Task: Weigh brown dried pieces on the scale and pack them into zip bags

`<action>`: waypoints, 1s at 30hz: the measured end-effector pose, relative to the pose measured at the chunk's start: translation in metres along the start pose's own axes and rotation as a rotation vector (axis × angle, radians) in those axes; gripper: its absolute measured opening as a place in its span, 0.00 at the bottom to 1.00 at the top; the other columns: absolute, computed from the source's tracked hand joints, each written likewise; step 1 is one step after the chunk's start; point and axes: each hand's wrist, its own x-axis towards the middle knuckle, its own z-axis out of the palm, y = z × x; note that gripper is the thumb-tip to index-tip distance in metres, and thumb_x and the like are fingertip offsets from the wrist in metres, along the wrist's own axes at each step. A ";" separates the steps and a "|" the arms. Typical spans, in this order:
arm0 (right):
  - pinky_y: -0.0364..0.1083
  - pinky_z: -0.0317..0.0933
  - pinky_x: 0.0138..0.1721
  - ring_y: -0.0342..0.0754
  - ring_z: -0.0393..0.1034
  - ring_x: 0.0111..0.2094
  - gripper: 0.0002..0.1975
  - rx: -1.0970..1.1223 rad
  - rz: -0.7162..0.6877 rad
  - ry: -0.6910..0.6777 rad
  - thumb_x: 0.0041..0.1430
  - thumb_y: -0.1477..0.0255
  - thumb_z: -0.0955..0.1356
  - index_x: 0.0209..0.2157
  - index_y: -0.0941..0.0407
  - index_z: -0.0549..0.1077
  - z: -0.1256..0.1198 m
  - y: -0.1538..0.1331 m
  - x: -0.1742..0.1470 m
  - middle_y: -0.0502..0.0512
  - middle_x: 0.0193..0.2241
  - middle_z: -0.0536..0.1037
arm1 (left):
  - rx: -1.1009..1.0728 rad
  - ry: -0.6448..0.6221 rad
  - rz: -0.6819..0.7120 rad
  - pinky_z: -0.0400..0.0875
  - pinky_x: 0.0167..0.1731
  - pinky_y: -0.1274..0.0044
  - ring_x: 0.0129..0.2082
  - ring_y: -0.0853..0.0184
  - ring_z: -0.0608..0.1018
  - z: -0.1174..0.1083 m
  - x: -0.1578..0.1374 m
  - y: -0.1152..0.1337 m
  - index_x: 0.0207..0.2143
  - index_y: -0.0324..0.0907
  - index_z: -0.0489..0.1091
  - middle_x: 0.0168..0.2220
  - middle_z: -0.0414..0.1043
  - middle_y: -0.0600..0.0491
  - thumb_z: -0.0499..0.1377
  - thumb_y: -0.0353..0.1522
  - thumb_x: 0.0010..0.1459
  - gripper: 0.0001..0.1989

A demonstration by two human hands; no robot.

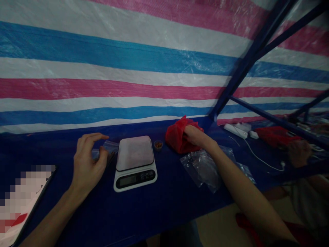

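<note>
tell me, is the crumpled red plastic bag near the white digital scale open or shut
Open: the right hand reaches into the crumpled red plastic bag, whose loose edges stand up beside it.

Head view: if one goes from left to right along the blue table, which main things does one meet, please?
Partly pixelated flat panel, left hand, white scale, small cup with brown contents, nearer red bag, long white device, farther red bundle.
</note>
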 end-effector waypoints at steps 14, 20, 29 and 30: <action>0.48 0.68 0.39 0.51 0.77 0.35 0.06 0.036 0.037 0.425 0.60 0.76 0.71 0.37 0.57 0.82 -0.059 -0.011 -0.013 0.56 0.35 0.83 | 0.000 0.047 0.026 0.70 0.49 0.63 0.48 0.55 0.74 0.000 0.002 0.002 0.45 0.43 0.69 0.44 0.71 0.47 0.53 0.27 0.61 0.11; 0.48 0.70 0.43 0.49 0.77 0.38 0.05 0.241 -0.008 0.739 0.61 0.75 0.72 0.38 0.54 0.81 -0.043 -0.079 -0.002 0.54 0.36 0.83 | 0.005 0.032 0.034 0.69 0.49 0.63 0.49 0.54 0.74 0.002 0.001 -0.001 0.45 0.45 0.69 0.45 0.71 0.47 0.53 0.28 0.61 0.11; 0.45 0.70 0.42 0.47 0.77 0.38 0.08 0.318 -0.177 0.312 0.63 0.80 0.70 0.40 0.56 0.82 0.041 -0.099 0.016 0.55 0.38 0.81 | 0.006 0.046 0.036 0.69 0.49 0.63 0.48 0.55 0.74 0.001 0.000 0.004 0.45 0.44 0.69 0.44 0.71 0.47 0.54 0.26 0.60 0.11; 0.46 0.71 0.43 0.47 0.77 0.38 0.08 0.317 -0.176 0.306 0.64 0.79 0.70 0.40 0.56 0.82 0.043 -0.096 0.016 0.56 0.38 0.81 | 0.006 0.041 0.034 0.69 0.49 0.63 0.48 0.56 0.74 0.001 0.000 0.004 0.45 0.45 0.69 0.45 0.71 0.47 0.54 0.26 0.60 0.12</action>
